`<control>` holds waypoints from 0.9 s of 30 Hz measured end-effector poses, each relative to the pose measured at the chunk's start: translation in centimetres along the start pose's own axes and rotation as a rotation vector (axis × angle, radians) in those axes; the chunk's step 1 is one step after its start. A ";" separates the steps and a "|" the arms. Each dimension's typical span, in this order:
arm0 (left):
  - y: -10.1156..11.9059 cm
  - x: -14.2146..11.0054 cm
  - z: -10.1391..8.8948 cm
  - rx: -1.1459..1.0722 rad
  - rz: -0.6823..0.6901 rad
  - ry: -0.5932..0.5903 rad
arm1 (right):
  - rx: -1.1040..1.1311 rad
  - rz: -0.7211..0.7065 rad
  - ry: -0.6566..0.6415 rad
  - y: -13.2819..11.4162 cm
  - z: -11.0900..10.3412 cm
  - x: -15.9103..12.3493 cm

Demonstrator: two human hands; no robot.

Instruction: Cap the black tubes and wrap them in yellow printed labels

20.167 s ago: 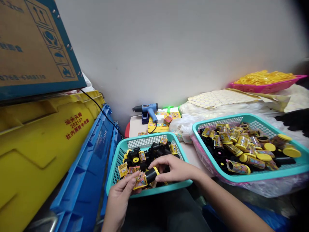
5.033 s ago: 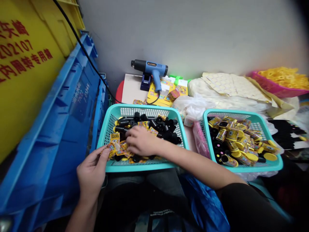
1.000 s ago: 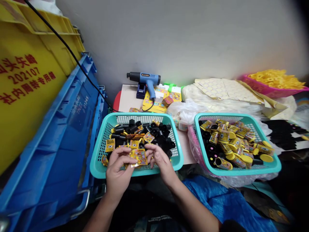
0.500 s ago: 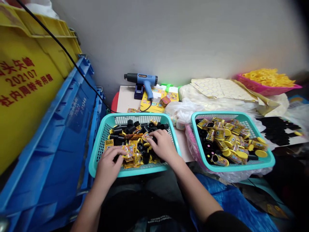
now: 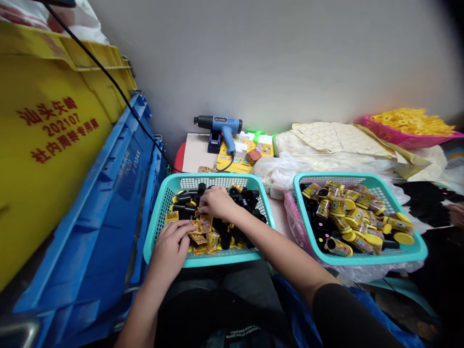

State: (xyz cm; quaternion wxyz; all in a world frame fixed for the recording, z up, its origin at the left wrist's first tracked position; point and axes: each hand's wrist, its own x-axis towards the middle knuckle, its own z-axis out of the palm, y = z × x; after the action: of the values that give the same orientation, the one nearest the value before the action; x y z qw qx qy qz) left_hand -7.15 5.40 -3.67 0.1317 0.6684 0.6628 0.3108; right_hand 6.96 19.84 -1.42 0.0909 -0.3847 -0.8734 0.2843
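Note:
A teal basket (image 5: 158, 224) on my lap holds several black tubes (image 5: 187, 197) and yellow printed labels (image 5: 205, 225). My right hand (image 5: 216, 202) reaches into the far part of it, fingers curled down among the black tubes; what they grip is hidden. My left hand (image 5: 171, 244) rests at the basket's near left edge, fingers bent over the yellow labels and touching them. A second teal basket (image 5: 416, 253) to the right holds several labelled tubes with yellow caps (image 5: 347, 212).
Stacked yellow crate (image 5: 47, 140) and blue crates (image 5: 112, 203) rise on the left, a black cable running over them. A blue heat gun (image 5: 221, 129) stands by the wall. Sticker sheets (image 5: 333, 140), plastic bags and a pink tray of yellow rings (image 5: 409, 126) lie at the back right.
My right hand moved from the basket's middle to its far left part, among the black tubes. My left hand stayed at the near edge over the labels. The camera shifted slightly.

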 end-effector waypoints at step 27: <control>6.4 2.2 0.4 -1.126 -0.472 0.214 | 1.180 0.147 0.257 -2.9 -1.1 -6.4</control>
State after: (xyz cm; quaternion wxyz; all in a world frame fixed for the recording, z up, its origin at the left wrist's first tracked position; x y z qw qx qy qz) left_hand -1.88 7.12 0.31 0.4622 0.2968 0.5367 0.6405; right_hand 10.02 14.08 1.48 0.3735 -0.3601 -0.5216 0.6773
